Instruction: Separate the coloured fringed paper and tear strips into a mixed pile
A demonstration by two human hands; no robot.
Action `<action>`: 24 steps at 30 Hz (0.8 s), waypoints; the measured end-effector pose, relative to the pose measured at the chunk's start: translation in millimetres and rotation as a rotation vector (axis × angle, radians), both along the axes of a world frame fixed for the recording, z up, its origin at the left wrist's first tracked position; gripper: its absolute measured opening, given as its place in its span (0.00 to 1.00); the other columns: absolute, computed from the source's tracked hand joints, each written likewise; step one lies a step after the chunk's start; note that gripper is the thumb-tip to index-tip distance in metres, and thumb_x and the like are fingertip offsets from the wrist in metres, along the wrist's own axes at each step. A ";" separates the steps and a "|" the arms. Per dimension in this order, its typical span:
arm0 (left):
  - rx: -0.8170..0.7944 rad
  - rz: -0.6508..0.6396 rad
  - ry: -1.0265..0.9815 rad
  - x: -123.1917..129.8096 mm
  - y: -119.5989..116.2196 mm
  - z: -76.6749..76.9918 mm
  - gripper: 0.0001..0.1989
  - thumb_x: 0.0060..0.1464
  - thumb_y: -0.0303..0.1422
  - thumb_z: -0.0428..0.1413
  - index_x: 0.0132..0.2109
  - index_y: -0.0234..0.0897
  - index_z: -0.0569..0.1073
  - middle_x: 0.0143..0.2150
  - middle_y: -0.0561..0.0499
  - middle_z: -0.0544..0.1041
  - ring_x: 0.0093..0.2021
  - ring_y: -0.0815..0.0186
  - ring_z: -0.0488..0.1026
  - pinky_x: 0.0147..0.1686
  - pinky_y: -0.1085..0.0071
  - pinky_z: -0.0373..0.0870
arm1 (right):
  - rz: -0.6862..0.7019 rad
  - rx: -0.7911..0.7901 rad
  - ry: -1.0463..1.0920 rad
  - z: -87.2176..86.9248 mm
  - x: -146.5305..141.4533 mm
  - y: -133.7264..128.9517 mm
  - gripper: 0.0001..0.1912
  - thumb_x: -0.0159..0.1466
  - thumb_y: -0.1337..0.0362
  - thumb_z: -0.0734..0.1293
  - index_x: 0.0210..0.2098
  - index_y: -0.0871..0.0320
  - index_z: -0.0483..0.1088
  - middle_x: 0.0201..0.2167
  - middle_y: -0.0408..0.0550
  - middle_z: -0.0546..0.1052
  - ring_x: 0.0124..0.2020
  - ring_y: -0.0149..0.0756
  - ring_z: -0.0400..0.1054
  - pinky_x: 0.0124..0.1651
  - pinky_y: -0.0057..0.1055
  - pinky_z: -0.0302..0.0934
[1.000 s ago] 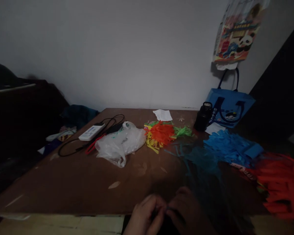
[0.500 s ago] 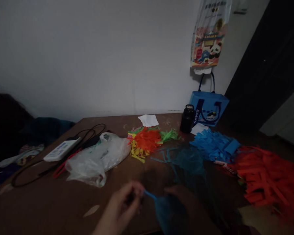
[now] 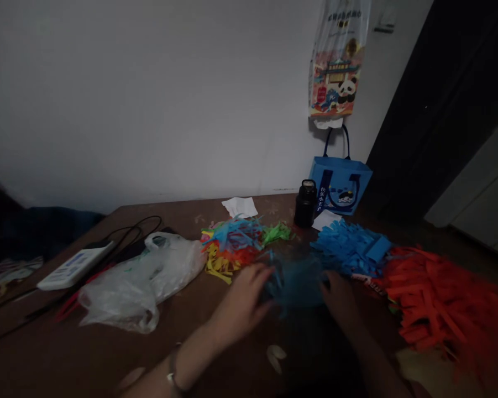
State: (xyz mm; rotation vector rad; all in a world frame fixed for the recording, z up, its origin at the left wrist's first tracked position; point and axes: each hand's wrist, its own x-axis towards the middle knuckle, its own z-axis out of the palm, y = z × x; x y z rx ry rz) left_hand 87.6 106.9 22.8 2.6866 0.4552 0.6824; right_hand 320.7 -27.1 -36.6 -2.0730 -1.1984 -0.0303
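Over the brown table, a sheer blue mesh piece [image 3: 300, 282] with thin strips at its left end spans between my hands. My left hand [image 3: 246, 296], wearing a bracelet [image 3: 172, 373], is at the strips, fingers and thumb apart. At the mesh's right edge, the fingers of my right hand [image 3: 340, 298] are closed on it; motion blurs them. Just beyond my left hand lies a pile of orange-red strips [image 3: 242, 255], yellow strips [image 3: 219, 265] and green strips [image 3: 277, 233]. A bunch of light blue strips [image 3: 238, 232] rests on top of it.
To the left lie a crumpled clear plastic bag [image 3: 124, 290], a white power strip [image 3: 75, 268] and black cables [image 3: 143, 224]. On the right are blue strips [image 3: 346, 249] and a large red heap [image 3: 435, 298]. Behind stand a black bottle [image 3: 305, 205] and a blue tote bag [image 3: 344, 185].
The blue piece earlier in my hands is gone from them, and a blue bunch now lies on the orange-red pile. Both hands have moved forward to the mesh on the table. The view has shifted right.
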 end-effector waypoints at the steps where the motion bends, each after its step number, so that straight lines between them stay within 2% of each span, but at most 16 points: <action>1: -0.002 -0.048 0.031 11.1 -14.8 -7.5 0.34 0.50 0.27 0.59 0.64 0.39 0.59 0.62 0.39 0.64 0.61 0.52 0.62 0.58 0.52 0.63 | 0.037 0.031 0.027 2.0 -8.5 -0.5 0.12 0.67 0.59 0.60 0.37 0.58 0.72 0.33 0.51 0.79 0.34 0.39 0.75 0.38 0.33 0.67; 4: -0.031 -0.085 0.067 31.8 -41.1 -20.7 0.43 0.43 0.23 0.59 0.67 0.38 0.53 0.65 0.37 0.61 0.63 0.48 0.58 0.60 0.45 0.58 | 0.142 0.138 0.095 8.6 -35.4 -8.8 0.14 0.69 0.56 0.59 0.43 0.57 0.72 0.34 0.48 0.80 0.32 0.36 0.76 0.31 0.27 0.70; 7: -0.065 -0.080 0.023 28.9 -42.2 -18.4 0.44 0.38 0.19 0.53 0.66 0.37 0.55 0.64 0.39 0.63 0.61 0.51 0.60 0.59 0.48 0.58 | 0.168 0.322 0.155 12.7 -52.0 -23.2 0.13 0.69 0.57 0.60 0.46 0.55 0.72 0.38 0.49 0.80 0.35 0.37 0.77 0.32 0.28 0.73; 10: -0.042 -0.065 0.005 7.5 -32.4 -7.0 0.37 0.39 0.19 0.50 0.60 0.38 0.64 0.58 0.43 0.70 0.57 0.54 0.65 0.57 0.52 0.61 | 0.197 0.452 0.149 17.0 -53.1 -33.9 0.12 0.67 0.56 0.62 0.44 0.53 0.74 0.41 0.52 0.80 0.39 0.43 0.77 0.32 0.33 0.75; 13: 0.046 -0.025 0.026 -19.5 -25.5 3.4 0.27 0.47 0.21 0.48 0.55 0.38 0.69 0.47 0.44 0.76 0.47 0.56 0.72 0.51 0.55 0.65 | 0.240 0.408 0.247 24.8 -50.0 -37.2 0.11 0.67 0.56 0.63 0.42 0.54 0.73 0.39 0.51 0.80 0.37 0.43 0.77 0.32 0.34 0.74; 15: 0.153 0.050 0.056 -35.0 -26.1 8.1 0.24 0.50 0.22 0.48 0.55 0.36 0.70 0.43 0.43 0.78 0.43 0.55 0.73 0.47 0.56 0.68 | 0.132 0.417 0.301 30.8 -52.3 -39.0 0.11 0.67 0.58 0.62 0.45 0.55 0.69 0.38 0.51 0.80 0.37 0.41 0.77 0.34 0.35 0.74; 17: 0.272 0.142 0.112 -46.1 -31.3 12.1 0.22 0.51 0.22 0.48 0.54 0.33 0.70 0.41 0.42 0.78 0.40 0.54 0.74 0.43 0.56 0.69 | -0.010 0.498 0.169 35.4 -60.7 -42.1 0.11 0.66 0.57 0.63 0.45 0.56 0.67 0.39 0.52 0.78 0.39 0.42 0.75 0.39 0.39 0.72; 18: 0.317 0.181 0.151 -49.9 -35.3 13.9 0.21 0.51 0.22 0.49 0.52 0.32 0.71 0.40 0.41 0.78 0.39 0.54 0.74 0.41 0.56 0.69 | -0.023 0.534 0.053 36.9 -67.3 -43.5 0.12 0.65 0.57 0.64 0.45 0.56 0.67 0.41 0.53 0.77 0.42 0.44 0.74 0.42 0.42 0.71; 19: 0.343 0.212 0.189 -52.4 -40.0 15.6 0.19 0.51 0.22 0.50 0.51 0.32 0.72 0.39 0.41 0.78 0.38 0.54 0.74 0.40 0.56 0.70 | 0.030 0.545 -0.078 37.8 -75.0 -43.9 0.13 0.64 0.57 0.65 0.45 0.56 0.67 0.43 0.55 0.76 0.45 0.45 0.72 0.46 0.45 0.70; 21: 0.343 0.244 0.254 -54.4 -50.1 18.1 0.17 0.50 0.23 0.52 0.48 0.33 0.73 0.38 0.42 0.78 0.37 0.53 0.74 0.39 0.56 0.70 | 0.280 0.481 -0.327 38.1 -91.3 -39.9 0.17 0.63 0.59 0.66 0.50 0.57 0.67 0.49 0.57 0.74 0.52 0.48 0.68 0.52 0.49 0.66; 22: 0.325 0.250 0.275 -54.2 -54.8 18.4 0.16 0.49 0.24 0.52 0.47 0.34 0.73 0.38 0.43 0.78 0.37 0.53 0.74 0.39 0.56 0.70 | 0.404 0.443 -0.424 38.0 -98.5 -35.3 0.18 0.64 0.62 0.65 0.53 0.58 0.66 0.51 0.57 0.74 0.55 0.48 0.67 0.55 0.49 0.64; 24: 0.285 0.263 0.281 -52.8 -61.6 16.8 0.15 0.47 0.24 0.53 0.44 0.36 0.73 0.39 0.43 0.77 0.39 0.52 0.73 0.40 0.55 0.70 | 0.542 0.403 -0.565 38.8 -107.7 -23.3 0.19 0.65 0.71 0.59 0.56 0.60 0.64 0.49 0.55 0.76 0.55 0.42 0.68 0.61 0.48 0.59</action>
